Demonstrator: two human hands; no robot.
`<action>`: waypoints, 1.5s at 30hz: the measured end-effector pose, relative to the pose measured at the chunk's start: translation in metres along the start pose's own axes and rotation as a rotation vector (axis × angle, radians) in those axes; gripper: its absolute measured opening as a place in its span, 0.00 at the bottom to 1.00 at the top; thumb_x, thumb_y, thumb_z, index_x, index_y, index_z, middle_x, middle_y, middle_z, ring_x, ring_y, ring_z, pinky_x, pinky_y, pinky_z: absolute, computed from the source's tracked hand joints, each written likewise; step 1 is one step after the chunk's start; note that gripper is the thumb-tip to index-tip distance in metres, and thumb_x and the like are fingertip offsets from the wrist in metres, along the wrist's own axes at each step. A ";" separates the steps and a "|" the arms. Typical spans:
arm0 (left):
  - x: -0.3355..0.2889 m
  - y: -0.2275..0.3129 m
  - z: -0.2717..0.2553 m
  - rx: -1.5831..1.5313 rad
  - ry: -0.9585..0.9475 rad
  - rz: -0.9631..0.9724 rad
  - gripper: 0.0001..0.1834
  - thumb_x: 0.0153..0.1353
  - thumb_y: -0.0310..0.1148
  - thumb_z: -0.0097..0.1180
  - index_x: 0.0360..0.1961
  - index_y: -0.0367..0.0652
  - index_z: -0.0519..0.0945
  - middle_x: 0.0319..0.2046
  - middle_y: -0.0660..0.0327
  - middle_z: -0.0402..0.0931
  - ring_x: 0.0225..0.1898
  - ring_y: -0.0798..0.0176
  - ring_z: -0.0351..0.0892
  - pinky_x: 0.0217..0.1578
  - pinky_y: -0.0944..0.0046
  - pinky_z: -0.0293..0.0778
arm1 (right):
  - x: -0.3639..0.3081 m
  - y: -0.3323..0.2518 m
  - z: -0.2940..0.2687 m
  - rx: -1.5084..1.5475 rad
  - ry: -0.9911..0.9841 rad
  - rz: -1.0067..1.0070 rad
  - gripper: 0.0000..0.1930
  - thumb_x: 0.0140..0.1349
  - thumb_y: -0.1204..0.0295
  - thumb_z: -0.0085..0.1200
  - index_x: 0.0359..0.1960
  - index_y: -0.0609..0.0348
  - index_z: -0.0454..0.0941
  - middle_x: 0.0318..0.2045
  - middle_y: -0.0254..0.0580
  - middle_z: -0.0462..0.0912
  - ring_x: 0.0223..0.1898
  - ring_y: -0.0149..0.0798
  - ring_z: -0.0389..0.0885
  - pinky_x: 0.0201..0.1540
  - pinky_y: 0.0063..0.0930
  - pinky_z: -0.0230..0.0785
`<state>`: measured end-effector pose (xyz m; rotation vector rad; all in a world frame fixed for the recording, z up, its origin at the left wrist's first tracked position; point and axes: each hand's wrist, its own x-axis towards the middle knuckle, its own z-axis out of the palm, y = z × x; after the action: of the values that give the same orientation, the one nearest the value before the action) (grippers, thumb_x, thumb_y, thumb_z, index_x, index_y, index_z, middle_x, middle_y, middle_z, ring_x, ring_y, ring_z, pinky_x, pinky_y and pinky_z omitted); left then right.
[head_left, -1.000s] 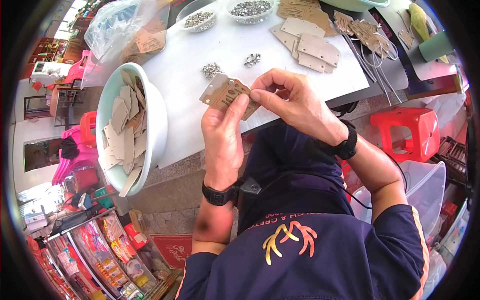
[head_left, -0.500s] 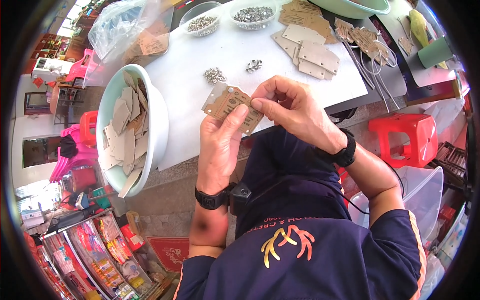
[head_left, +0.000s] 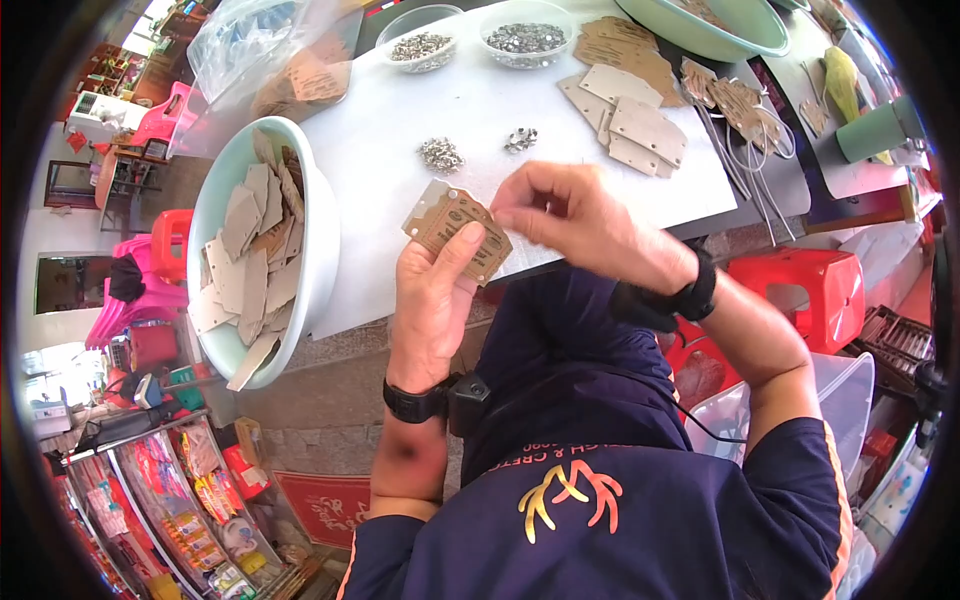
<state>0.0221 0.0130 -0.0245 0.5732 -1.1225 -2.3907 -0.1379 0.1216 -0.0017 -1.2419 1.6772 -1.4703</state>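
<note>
My left hand (head_left: 425, 320) grips a small brown printed cardboard piece (head_left: 462, 222), its thumb lying across the face. A greyish card edge shows behind that piece, so it may be a folded card or two layers. Next to its right edge is my right hand (head_left: 600, 220), fingers curled and thumb and forefinger drawn together. Motion smears those fingertips, and whatever sits in the pinch cannot be made out. Just beyond the hands on the white tabletop (head_left: 385, 240) lie two little heaps of shiny metal fasteners (head_left: 440, 154), the smaller heap (head_left: 520, 139) on the right.
On the left, a pale basin (head_left: 322, 235) holds many grey cardboard pieces. Clear tubs (head_left: 420, 20) of metal bits stand at the back. Stacked cards (head_left: 648, 132) and white cords (head_left: 760, 185) lie at right. A red stool (head_left: 830, 285) stands beyond my right arm.
My right hand has drawn slightly away from the card's edge, its fingers more curled. The card stays in my left hand, which sits slightly lower. The whole view has shifted a little.
</note>
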 end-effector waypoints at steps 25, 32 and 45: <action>-0.001 -0.002 -0.011 -0.011 -0.036 0.069 0.15 0.65 0.26 0.56 0.52 0.36 0.75 0.43 0.61 0.77 0.44 0.68 0.78 0.47 0.63 0.76 | 0.105 0.020 -0.053 -1.021 -0.260 -0.165 0.09 0.59 0.69 0.50 0.32 0.63 0.77 0.31 0.51 0.80 0.37 0.53 0.78 0.41 0.42 0.70; 0.000 -0.003 -0.013 -0.012 -0.052 0.067 0.14 0.65 0.26 0.56 0.51 0.36 0.75 0.43 0.61 0.77 0.43 0.68 0.78 0.46 0.63 0.77 | 0.103 0.023 -0.064 -1.007 -0.221 -0.203 0.09 0.60 0.70 0.51 0.34 0.64 0.78 0.31 0.52 0.81 0.37 0.53 0.79 0.41 0.42 0.70; 0.001 -0.002 -0.011 0.031 -0.045 0.063 0.13 0.65 0.27 0.56 0.50 0.35 0.75 0.41 0.61 0.77 0.43 0.69 0.78 0.46 0.63 0.77 | 0.104 0.014 -0.054 -0.973 -0.267 -0.167 0.09 0.56 0.70 0.52 0.28 0.63 0.78 0.25 0.50 0.80 0.31 0.52 0.79 0.37 0.41 0.70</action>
<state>0.0264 0.0067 -0.0333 0.4892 -1.1806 -2.3466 -0.2304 0.0493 0.0126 -1.9874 2.1950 -0.4562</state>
